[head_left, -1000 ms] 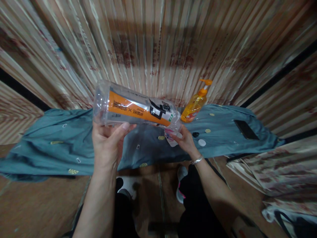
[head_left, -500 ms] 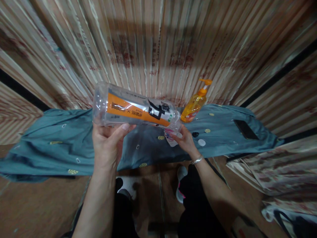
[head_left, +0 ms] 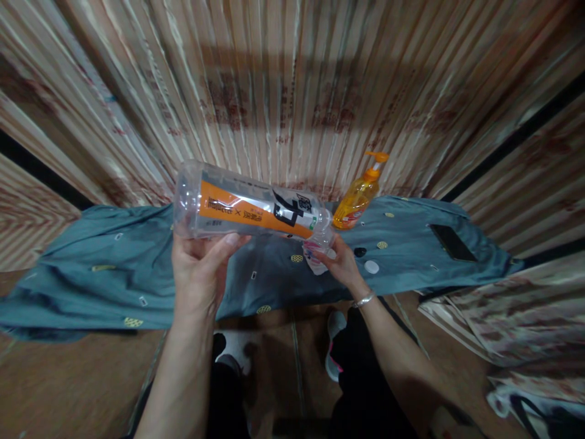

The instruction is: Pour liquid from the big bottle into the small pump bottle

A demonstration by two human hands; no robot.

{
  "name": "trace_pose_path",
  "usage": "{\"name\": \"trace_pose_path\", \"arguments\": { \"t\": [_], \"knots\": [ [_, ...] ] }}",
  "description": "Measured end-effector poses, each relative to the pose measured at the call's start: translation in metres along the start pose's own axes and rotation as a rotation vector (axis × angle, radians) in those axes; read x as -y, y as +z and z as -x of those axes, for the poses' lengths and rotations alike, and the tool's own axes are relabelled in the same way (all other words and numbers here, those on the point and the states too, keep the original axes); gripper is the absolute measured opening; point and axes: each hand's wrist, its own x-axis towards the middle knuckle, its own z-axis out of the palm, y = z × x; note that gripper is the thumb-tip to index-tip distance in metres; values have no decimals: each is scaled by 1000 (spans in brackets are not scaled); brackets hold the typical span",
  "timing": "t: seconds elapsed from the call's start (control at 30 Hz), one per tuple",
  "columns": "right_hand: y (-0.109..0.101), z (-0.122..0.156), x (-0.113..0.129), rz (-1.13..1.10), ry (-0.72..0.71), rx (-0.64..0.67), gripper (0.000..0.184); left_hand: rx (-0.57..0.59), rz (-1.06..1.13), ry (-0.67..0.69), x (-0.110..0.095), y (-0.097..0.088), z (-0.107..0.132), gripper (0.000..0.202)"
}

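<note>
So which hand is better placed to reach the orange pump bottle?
Probably the right hand: it holds the neck end of the clear bottle, near the orange pump bottle, while the left hand supports the base end, farther away.

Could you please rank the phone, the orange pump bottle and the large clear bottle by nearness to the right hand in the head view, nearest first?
1. Large clear bottle: touching the right hand, which is at its neck end.
2. Orange pump bottle: upright on the cloth, just beyond the hand.
3. Phone: lying far to the right.
</note>
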Motion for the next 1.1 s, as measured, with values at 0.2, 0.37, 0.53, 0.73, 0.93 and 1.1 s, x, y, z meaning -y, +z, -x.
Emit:
{"name": "trace_pose_path", "arguments": {
  "t": [0.2, 0.37, 0.53, 0.73, 0.93, 1.1],
  "knots": [
    [-1, 0, 5, -7, 15, 3, 62, -19, 7, 18, 0, 5, 2, 66],
    [-2, 1, 7, 1, 28, 13, 63, -42, 4, 40, -1, 12, 6, 67],
    [-1, 1, 2, -2, 9, -1, 61, -56, 23, 49, 0, 14, 5, 68],
    [1, 1, -3, -10, -16, -12, 57, -53, 40, 66, 4, 15, 3, 69],
    [0, 1, -2, -20, -5, 2, 60, -57, 52, 74, 5, 12, 2, 68],
    [-2, 0, -1, -8, -7, 17, 61, -38, 36, 90, 4, 12, 2, 71]
  ]
}}
